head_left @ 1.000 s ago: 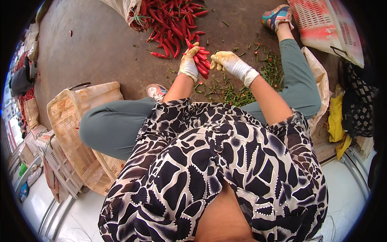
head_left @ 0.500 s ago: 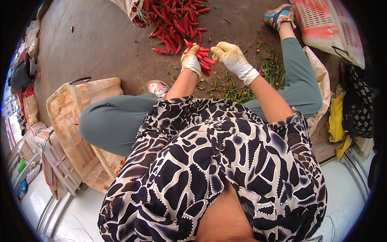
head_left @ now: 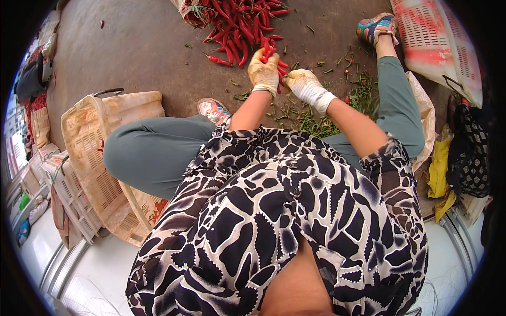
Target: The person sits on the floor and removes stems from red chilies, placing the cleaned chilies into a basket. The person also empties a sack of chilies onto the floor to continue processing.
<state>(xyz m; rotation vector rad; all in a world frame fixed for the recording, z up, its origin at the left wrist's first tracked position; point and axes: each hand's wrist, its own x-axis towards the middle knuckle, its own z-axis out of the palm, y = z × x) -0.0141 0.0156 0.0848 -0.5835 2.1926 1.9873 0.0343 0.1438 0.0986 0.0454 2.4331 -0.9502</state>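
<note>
A small bunch of red chili peppers [head_left: 282, 67] is gripped in the left hand [head_left: 263, 72], with gloved fingers wrapped around it. Slim, smooth and properly bright red, the peppers can be seen poking out past the fingertips and also on the side facing the right hand [head_left: 305, 87]. That one's gloved too, both gloves being white and stained yellowish, and its fingers are curled in right by the pepper ends. Whether anything's pinched there can't be told, it's too small to make out.

The bunch is held just by the near edge of a pepper pile [head_left: 247, 26], which is spread on the brown floor [head_left: 132, 58]. Long, tapered, shiny stuff: some straight, some curved, with green stems shown on a few. A woven sack [head_left: 194, 14] is seen beside the pile, and green bits [head_left: 319, 125] are scattered below the right hand.
</note>
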